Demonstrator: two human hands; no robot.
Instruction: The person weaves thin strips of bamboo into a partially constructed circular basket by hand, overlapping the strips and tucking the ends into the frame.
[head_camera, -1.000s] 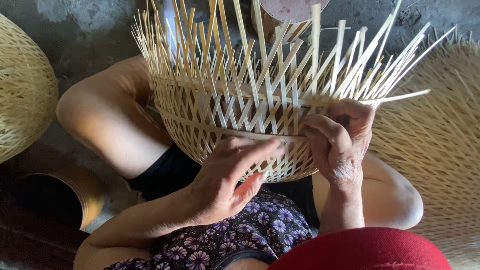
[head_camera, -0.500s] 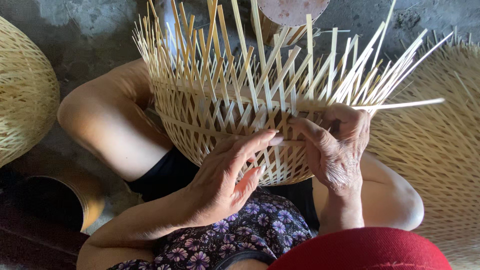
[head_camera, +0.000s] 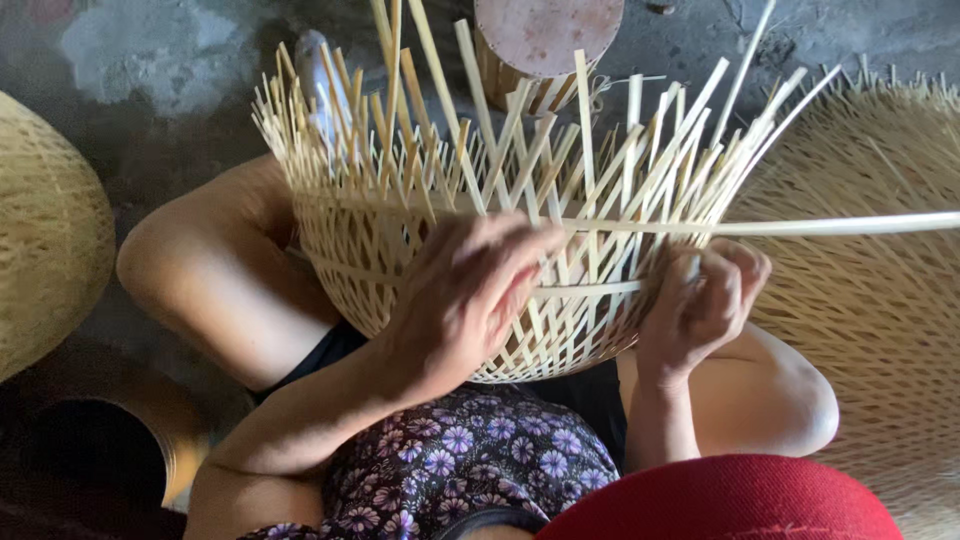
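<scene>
A half-woven bamboo basket (head_camera: 380, 260) rests between my knees, its loose upright strips fanning out at the top. My left hand (head_camera: 465, 295) lies flat against the woven wall near the rim, fingers spread and blurred. My right hand (head_camera: 705, 300) grips the basket's right side where a long flat bamboo strip (head_camera: 840, 226) runs in horizontally from the right. Fingers of the right hand are curled around the strip's woven end.
A finished woven basket (head_camera: 45, 230) stands at the left. Another large woven piece (head_camera: 880, 300) lies at the right. A round wooden stool or block (head_camera: 545, 35) stands behind the basket. A dark round pot (head_camera: 95, 455) sits at lower left on the concrete floor.
My left hand has moved up from the basket's lower wall to the rim. The horizontal strip now sticks out much farther to the right. The right hand has shifted to the right.
</scene>
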